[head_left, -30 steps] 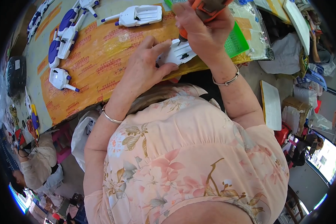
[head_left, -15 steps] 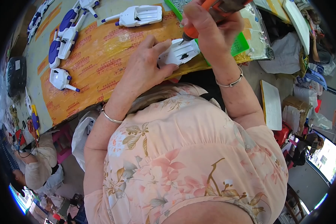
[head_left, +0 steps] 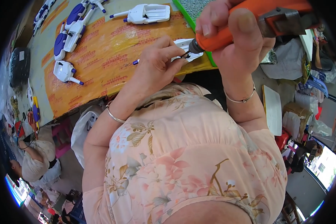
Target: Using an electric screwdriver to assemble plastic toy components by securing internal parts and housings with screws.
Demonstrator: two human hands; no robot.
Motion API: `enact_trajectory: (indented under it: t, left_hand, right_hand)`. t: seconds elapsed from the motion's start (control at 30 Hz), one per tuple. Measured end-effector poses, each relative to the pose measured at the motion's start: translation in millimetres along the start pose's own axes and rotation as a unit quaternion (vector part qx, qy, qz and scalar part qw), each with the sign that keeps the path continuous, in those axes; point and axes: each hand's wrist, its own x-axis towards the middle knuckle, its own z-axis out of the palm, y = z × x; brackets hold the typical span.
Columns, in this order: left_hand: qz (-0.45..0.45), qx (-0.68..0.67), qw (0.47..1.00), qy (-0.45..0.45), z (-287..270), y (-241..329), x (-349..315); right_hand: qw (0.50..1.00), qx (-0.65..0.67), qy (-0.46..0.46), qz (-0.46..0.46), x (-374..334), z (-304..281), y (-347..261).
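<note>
My left hand [head_left: 156,61] is closed on a white plastic housing [head_left: 183,43] near the table's front edge, thumb and fingers pinching its side. The housing's purple-tipped end sticks out left of the hand, while the fingers hide its middle. In my right hand [head_left: 246,44] is an orange power screwdriver [head_left: 214,40], gripped round its body and tilted. Its black nose and thin bit point down to the left, at a dark spot in the housing beside my left fingertips. Whether the bit touches a screw cannot be made out.
Farther back lies another open white housing [head_left: 156,14] with purple tips. Several white-and-purple parts [head_left: 75,33] line the table's left side. A green tray [head_left: 183,13] of small metal pieces stands behind my right hand. Another person [head_left: 35,155] sits at lower left.
The screwdriver has tipped over from steep to a lower slant, its body swinging right and nearer. Its bit has shifted to another spot on the housing, and my left fingers have moved in beside it.
</note>
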Motion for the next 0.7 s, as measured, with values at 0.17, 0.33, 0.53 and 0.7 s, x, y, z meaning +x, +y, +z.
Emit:
enact_trajectory:
  t: [0.17,0.33,0.53,0.7]
  left_hand:
    - [-0.010,-0.047,0.999,0.021,4.3,-3.8,-3.9]
    - [-0.056,-0.096,0.993,0.027,4.4,-5.9,-5.8]
    - [-0.045,-0.107,0.992,0.038,6.6,-5.3,-5.0]
    - [-0.041,0.032,0.997,0.056,5.1,-7.0,-6.4]
  right_hand:
    - [0.999,0.032,-0.005,0.015,-6.1,-2.3,0.6]
    - [0.998,0.048,-0.013,0.041,-6.4,-3.8,-0.2]
    - [0.996,0.067,-0.017,0.050,-6.4,-6.2,3.3]
    - [0.997,0.000,0.058,0.049,-9.4,-3.0,7.5]
